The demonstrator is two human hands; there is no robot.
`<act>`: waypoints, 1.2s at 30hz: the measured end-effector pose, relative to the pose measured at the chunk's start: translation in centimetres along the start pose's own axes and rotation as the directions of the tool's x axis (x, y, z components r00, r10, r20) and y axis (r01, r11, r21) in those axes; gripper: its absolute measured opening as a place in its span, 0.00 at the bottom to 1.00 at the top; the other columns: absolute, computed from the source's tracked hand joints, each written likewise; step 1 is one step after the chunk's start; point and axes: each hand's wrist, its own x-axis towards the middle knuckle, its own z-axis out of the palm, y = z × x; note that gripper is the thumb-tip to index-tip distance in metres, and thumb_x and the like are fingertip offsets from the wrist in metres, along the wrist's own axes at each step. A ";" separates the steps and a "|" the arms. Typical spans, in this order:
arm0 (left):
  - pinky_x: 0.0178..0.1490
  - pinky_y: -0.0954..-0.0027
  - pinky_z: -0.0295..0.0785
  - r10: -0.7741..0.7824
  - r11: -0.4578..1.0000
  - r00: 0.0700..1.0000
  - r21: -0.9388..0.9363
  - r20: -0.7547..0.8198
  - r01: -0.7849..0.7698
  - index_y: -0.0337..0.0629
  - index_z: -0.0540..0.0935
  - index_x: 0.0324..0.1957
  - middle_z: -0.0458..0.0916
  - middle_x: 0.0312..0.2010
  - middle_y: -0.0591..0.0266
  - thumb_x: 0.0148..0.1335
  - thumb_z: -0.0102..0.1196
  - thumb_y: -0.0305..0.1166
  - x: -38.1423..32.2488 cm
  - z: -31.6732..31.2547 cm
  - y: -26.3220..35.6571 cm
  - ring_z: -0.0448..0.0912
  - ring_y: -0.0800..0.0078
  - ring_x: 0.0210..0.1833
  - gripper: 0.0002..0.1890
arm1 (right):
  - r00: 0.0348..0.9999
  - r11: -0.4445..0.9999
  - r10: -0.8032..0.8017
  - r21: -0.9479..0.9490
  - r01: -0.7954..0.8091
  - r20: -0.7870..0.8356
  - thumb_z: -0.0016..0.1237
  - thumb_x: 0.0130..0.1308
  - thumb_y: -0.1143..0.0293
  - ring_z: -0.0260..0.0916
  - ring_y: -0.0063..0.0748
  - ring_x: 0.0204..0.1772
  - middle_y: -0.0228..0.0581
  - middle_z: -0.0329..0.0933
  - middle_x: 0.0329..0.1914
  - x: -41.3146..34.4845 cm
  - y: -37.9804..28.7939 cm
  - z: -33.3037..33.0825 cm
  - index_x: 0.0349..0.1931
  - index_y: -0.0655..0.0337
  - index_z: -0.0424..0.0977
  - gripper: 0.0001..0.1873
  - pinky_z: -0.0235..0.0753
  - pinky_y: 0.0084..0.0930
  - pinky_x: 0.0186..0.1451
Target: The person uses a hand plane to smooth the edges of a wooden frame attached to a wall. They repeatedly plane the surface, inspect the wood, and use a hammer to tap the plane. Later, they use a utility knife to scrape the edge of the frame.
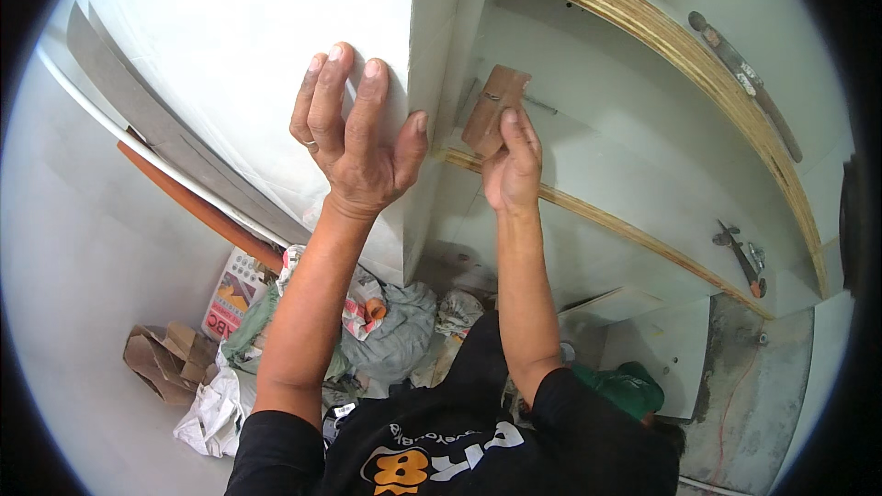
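Note:
My left hand [362, 138] rests against the face of a tall white panel [275, 27], close to its vertical edge. Its fingers are apart and it holds nothing. In my right hand [513, 165] is a flat brown block [497, 107], pinched between thumb and fingers. The block is tilted, with a dark slit across it; its exact material cannot be told. It is held to the right of the panel's edge, before an open white cabinet interior [599, 89] crossed by a plywood shelf edge [620, 234].
A curved-looking plywood edge [661, 34] borders the cabinet. Beyond lie a long dark tool [747, 83] and smaller hand tools [744, 258]. Left stand grey boards [165, 117] and a white pipe [158, 158]. Below are crumpled sacks [393, 331], cardboard [169, 362] and a person's green garment [623, 386].

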 end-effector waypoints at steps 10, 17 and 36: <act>0.84 0.47 0.58 0.012 1.000 1.000 -0.016 0.005 -0.012 0.37 0.75 0.71 0.65 0.74 0.43 0.71 0.63 0.43 0.1 0.0 -0.1 0.60 0.48 0.82 0.32 | 0.974 0.802 -0.197 -0.554 0.224 0.110 0.62 0.76 0.53 0.68 0.44 0.75 0.50 0.71 0.72 0.1 2.6 -0.5 0.75 0.73 0.64 0.40 0.62 0.36 0.80; 0.81 0.50 0.60 -0.002 0.998 0.999 -0.061 -0.044 -0.001 0.38 0.79 0.68 0.70 0.72 0.41 0.68 0.66 0.43 -0.2 0.4 -0.2 0.61 0.45 0.80 0.30 | 0.946 0.645 -0.293 -0.702 0.301 0.137 0.58 0.77 0.60 0.70 0.46 0.71 0.53 0.72 0.68 -0.5 2.7 0.4 0.75 0.71 0.65 0.34 0.65 0.36 0.77; 0.82 0.41 0.58 0.054 0.998 0.996 0.013 0.066 -0.055 0.38 0.67 0.77 0.61 0.77 0.38 0.74 0.60 0.37 -0.5 -0.1 -0.4 0.60 0.42 0.82 0.34 | 0.761 0.476 -0.584 -0.641 0.602 0.281 0.56 0.80 0.60 0.76 0.40 0.64 0.47 0.74 0.64 5.8 -2.6 6.5 0.73 0.72 0.68 0.30 0.76 0.37 0.69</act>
